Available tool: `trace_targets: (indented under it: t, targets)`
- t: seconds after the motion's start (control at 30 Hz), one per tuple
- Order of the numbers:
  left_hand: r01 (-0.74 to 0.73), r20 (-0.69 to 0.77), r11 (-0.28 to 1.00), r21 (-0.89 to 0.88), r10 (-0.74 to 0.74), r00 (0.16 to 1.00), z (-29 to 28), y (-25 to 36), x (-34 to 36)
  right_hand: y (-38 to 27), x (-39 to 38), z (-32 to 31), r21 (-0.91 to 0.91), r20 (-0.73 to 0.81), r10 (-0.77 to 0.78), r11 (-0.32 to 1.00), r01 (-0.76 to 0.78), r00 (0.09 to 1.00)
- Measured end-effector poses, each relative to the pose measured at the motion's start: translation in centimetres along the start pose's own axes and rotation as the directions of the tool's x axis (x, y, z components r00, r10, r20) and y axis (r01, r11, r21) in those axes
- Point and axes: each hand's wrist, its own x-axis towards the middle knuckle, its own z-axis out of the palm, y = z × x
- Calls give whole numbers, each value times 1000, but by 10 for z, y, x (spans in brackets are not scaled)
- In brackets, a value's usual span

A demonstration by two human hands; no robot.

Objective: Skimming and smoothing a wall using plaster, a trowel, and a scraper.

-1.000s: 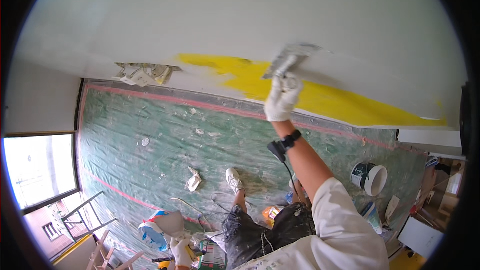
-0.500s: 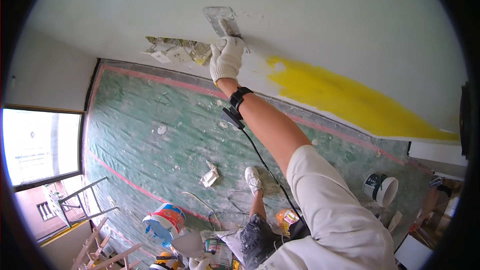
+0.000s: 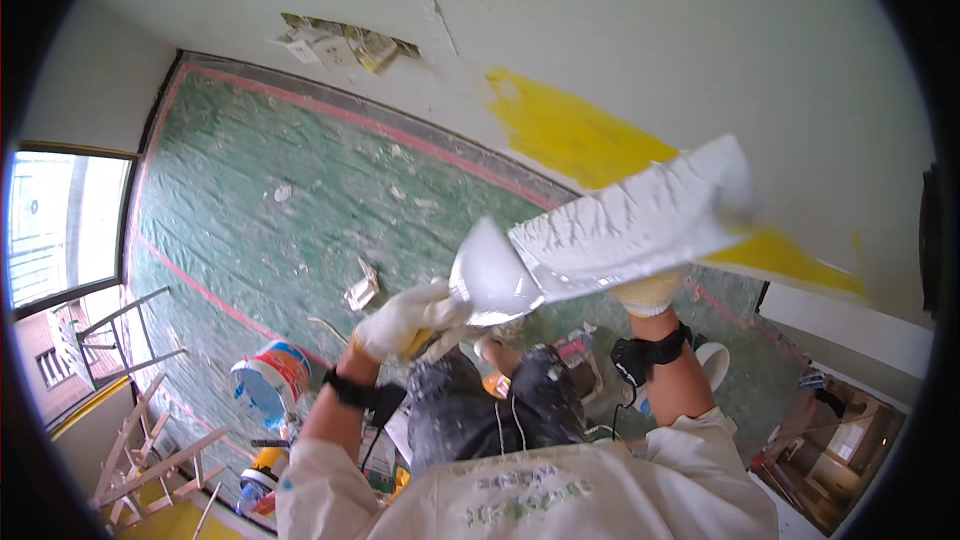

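My left hand, in a white glove, grips a broad scraper, whose blade meets the trowel. My right hand holds a wide trowel coated in white plaster, its face tilted up, and the glove is mostly hidden beneath it. Behind the tools is the pale wall, with a yellow patch, a fresh white streak and a recess with loose sockets.
Below, a green protective sheet with pink edging covers the floor. At lower left are a window, a metal frame, a paint bucket and wooden sawhorses; a white bucket stands behind my right arm.
My right hand has swept left along the wall, then come down and right with the trowel. My left hand has risen from low down, bringing the scraper against the trowel.
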Motion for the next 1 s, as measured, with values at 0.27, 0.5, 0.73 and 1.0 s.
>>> trace_targets:
  t: [0.27,0.5,0.73,1.0]
  targets:
    - [43,259,986,-159,0,966,18,-29,109,-62,-5,-28,-932,260,246,317,176,934]
    - [-295,78,942,-162,311,947,-81,-120,152,22,63,-161,-977,35,196,215,-8,980]
    - [-618,-273,786,13,597,754,-192,-189,108,149,180,-183,-899,247,603,435,-53,759]
    - [-768,-595,638,-58,595,540,-225,-334,42,180,291,-29,-906,423,130,45,421,897]
